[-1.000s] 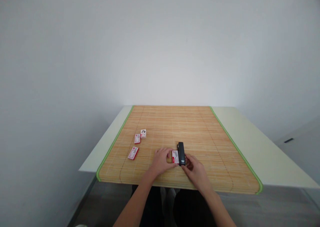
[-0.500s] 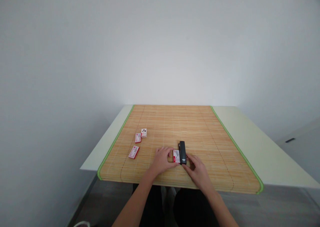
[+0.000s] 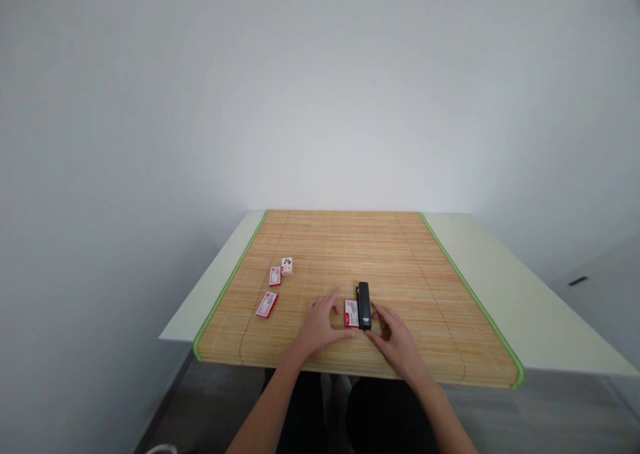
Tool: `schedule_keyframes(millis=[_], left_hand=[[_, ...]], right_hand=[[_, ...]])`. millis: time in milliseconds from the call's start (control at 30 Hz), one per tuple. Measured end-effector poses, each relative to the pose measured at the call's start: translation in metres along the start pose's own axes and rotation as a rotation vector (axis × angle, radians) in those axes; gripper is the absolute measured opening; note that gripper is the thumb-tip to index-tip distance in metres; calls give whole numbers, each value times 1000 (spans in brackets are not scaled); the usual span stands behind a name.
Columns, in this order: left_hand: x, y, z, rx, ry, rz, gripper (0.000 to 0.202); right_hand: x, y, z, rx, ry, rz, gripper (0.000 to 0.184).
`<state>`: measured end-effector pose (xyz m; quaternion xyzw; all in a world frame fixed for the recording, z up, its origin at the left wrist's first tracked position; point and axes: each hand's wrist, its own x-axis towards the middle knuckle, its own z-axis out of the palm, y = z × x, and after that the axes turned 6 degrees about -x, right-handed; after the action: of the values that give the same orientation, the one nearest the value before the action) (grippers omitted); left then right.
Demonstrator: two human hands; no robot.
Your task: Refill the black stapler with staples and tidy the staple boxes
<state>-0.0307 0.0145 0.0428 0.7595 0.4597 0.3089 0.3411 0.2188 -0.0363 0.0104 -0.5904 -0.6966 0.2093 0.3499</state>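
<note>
White tabletop (image 3: 505, 294) under a bamboo mat (image 3: 345, 247); landmark, black stapler (image 3: 365, 304). Red-and-white box (image 3: 351, 313) lies just left of the stapler, near ends roughly level. Left hand (image 3: 319, 324), farther left: grip apart, clear of the box. Right hand (image 3: 397, 344) at the stapler's near right corner; whether clamped, cannot tell. Judgement: steady the stapler lightly, square the box without nudging either. Versus half a second earlier, left grip has spread off the box.

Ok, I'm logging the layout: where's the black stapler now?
In the head view, the black stapler lies on the mat, right of picture centre, between a red-white box and the right hand.
</note>
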Motion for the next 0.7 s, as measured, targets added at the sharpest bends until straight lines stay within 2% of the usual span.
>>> schedule_keyframes(millis=[33,100,167,233,267,333,400,467,533,600,700], left_hand=[[-5,-3,-5,-23,26,-14,105],[-19,-13,-25,-20,114,-29,84],[-34,-29,-56,75,229,-15,61],[-49,-51,-93,181,332,9,52],[-55,-62,-112,229,343,15,54],[-64,-85,-144,316,289,-2,60],[-68,-103,-164,368,214,-37,66],[-66,-114,-174,376,122,-59,68],[-61,-116,-176,351,73,-76,67],[-55,-111,-174,289,49,-106,63],[-44,-91,-165,112,56,-204,59]], right_hand=[[0,0,-1,7,-5,3,65],[-1,0,-2,18,-10,6,68],[-1,-1,-3,24,-11,2,68],[-1,-4,-4,29,-14,-3,68],[-1,-5,-4,32,-17,-4,68],[0,-6,-5,37,-22,-6,67],[0,-5,-5,45,-29,-10,66],[0,-4,-4,52,-29,-14,66],[0,-2,-3,55,-24,-16,66],[0,-2,-3,53,-22,-15,67],[0,-5,-4,48,-33,-10,67]])
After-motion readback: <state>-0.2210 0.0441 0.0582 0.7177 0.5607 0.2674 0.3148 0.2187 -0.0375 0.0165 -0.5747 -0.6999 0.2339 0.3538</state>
